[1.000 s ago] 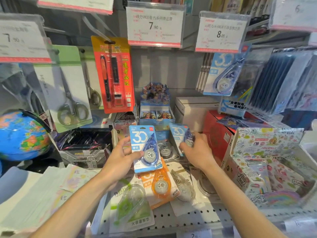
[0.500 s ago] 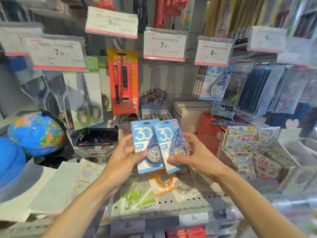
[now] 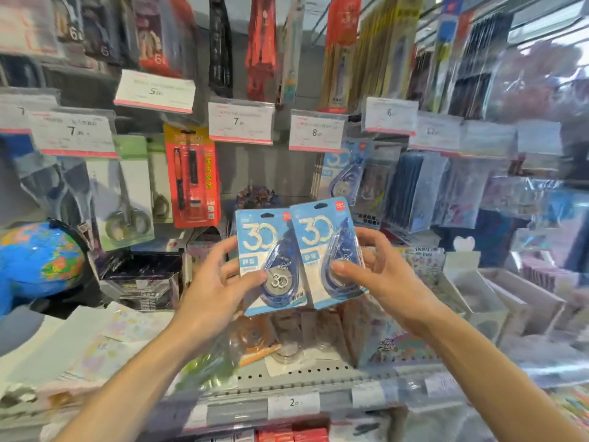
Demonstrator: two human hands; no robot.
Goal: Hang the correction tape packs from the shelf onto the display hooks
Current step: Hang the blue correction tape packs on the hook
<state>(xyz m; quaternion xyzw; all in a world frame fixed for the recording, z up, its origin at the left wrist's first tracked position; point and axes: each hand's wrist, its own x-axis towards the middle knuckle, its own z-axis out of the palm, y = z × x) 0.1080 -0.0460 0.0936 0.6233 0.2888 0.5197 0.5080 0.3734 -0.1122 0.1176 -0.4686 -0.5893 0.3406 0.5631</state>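
Two blue correction tape packs are held side by side in front of the display, above the shelf. The left hand grips the left pack, thumb pressed on the blister near the round "30" wheel, fingers behind the card. The right hand grips the right pack, thumb on its clear blister, fingers curled round the right edge. The right pack tilts slightly and its left edge overlaps the left pack. Both are upright, hang holes at the top. Behind and above to the right, another matching pack hangs under the 8.80 price tag. More tape packs, orange and clear, lie on the shelf below the hands. A globe sits at far left.
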